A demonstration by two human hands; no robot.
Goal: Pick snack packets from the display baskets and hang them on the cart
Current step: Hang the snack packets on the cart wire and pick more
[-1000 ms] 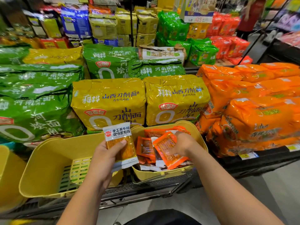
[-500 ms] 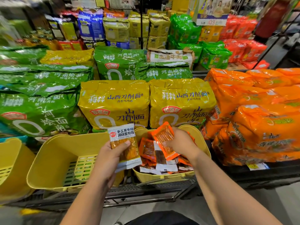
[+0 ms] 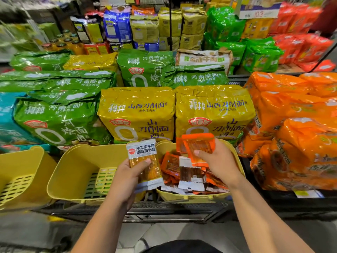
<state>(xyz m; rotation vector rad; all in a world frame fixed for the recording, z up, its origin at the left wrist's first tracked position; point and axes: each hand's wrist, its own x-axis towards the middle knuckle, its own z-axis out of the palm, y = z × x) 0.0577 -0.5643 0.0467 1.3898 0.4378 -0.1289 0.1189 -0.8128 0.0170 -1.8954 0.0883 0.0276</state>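
Observation:
My left hand grips a clear snack packet with a white printed top, held upright over the gap between two yellow baskets. My right hand pinches an orange snack packet, lifted above the right yellow basket. That basket holds several orange and white snack packets. The middle yellow basket beside it shows a bare slotted bottom. No cart hook is in view.
A third yellow basket sits at the far left. Behind the baskets lie large yellow noodle bags, green noodle bags and, to the right, orange noodle bags. A dark wire shelf edge runs under the baskets. Grey floor lies below.
My right hand has lifted the orange packet up out of the right basket. My left hand keeps its packet roughly where it was. The camera has shifted slightly.

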